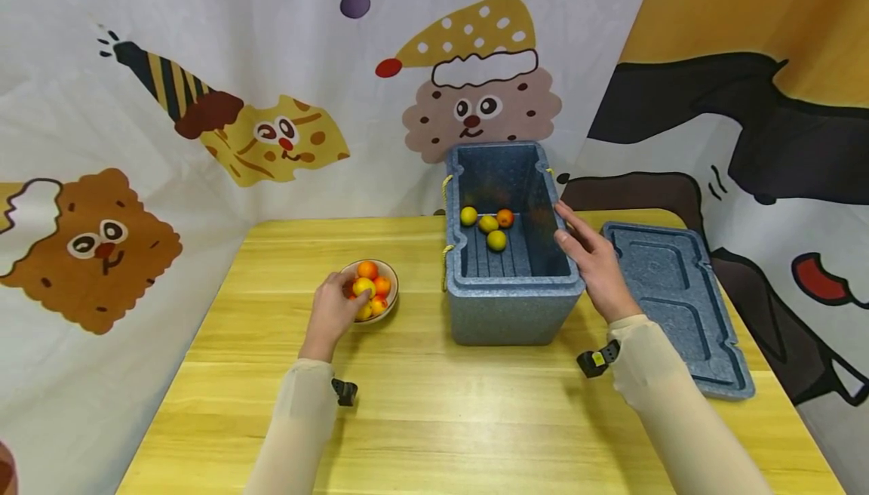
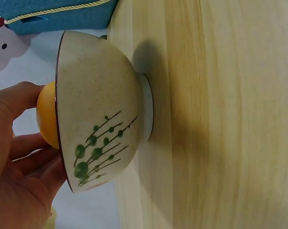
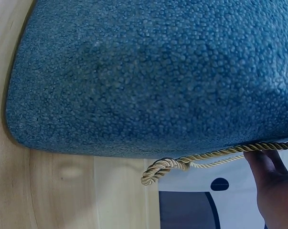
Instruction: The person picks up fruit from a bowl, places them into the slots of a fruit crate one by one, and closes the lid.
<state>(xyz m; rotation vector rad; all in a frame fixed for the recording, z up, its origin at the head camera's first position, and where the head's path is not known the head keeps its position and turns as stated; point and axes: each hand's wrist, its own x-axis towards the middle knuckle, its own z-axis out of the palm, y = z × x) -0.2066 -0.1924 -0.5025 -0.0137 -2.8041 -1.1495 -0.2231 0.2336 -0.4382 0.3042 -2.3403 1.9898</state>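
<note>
At the bowl [image 1: 394, 305] on the table's left part, my left hand [image 1: 331, 308] reaches over the rim and pinches a yellow fruit [image 1: 363, 285] between thumb and fingers. Several orange and yellow fruits lie around it. The left wrist view shows the bowl's speckled side [image 2: 101, 86] with green leaf sprigs. My right hand [image 1: 597, 270] rests on the right rim of a grey-blue foam box [image 1: 509, 320], fingers extended, beside its twisted rope [image 3: 220, 153]. Inside the lidless box lie three yellow fruits and an orange one [image 1: 505, 218].
The box's lid [image 1: 679, 306] lies flat on the wooden table [image 1: 434, 419], right of the box. Behind the table hangs a cloth [image 1: 305, 42] printed with cartoon figures. A yellow rope handle [image 1: 446, 253] hangs at the box's left side.
</note>
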